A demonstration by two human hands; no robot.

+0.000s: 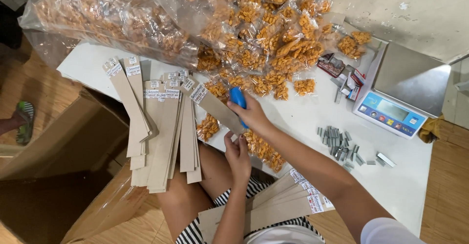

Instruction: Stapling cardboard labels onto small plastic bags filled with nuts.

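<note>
- White table point(293, 122) sits on a wood floor, with a box point(63, 141) at 9 o'clock.
- I see my right hand point(251, 114) with fingers clamped on a blue stapler point(238, 99), pressing on a card strip point(215, 108).
- My left hand point(238, 153) pinches a snack pack point(261, 146) under the strip.
- More packs point(264, 38) lie at 12 o'clock.
- Staples point(339, 144) and a scale point(400, 92) sit at 3 o'clock.

Right hand point(251, 114) covers most of the blue plastic stapler point(238, 98), jaw end hidden. Large clear plastic bag of orange snack packets point(112, 16) cut off at top edge. Brown cardboard box point(58, 175) cropped left and bottom.
</note>
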